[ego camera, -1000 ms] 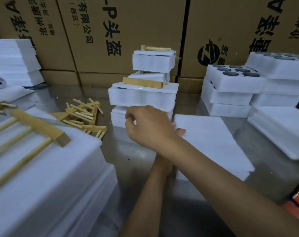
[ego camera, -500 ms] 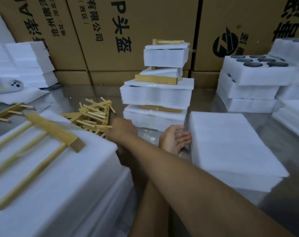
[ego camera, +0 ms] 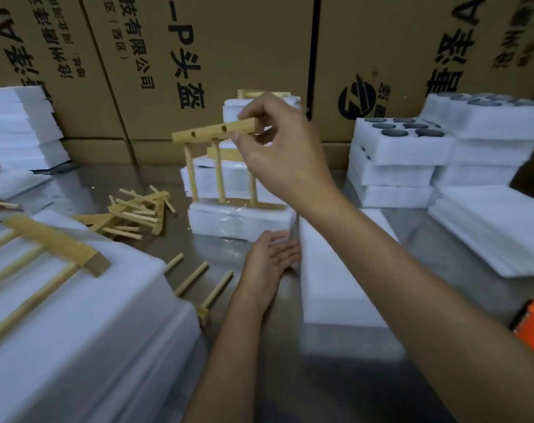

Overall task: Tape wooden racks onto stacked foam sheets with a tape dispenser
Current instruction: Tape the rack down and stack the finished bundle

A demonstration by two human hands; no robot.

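Wooden rack (ego camera: 216,160) hangs in the air, its top bar pinched by the right hand's (ego camera: 277,148) fingers (ego camera: 250,112), three dowels pointing down. Just below it lies a taped foam bundle (ego camera: 238,222). Lower, the left hand (ego camera: 268,264) rests flat and relaxed against the foam sheet stack (ego camera: 336,282) on the desk (ego camera: 305,389). Far left lie loose rack pieces (ego camera: 131,213).

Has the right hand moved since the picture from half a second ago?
Yes. The right hand has risen from the table near the loose wooden racks and now pinches a wooden rack before the foam stack.
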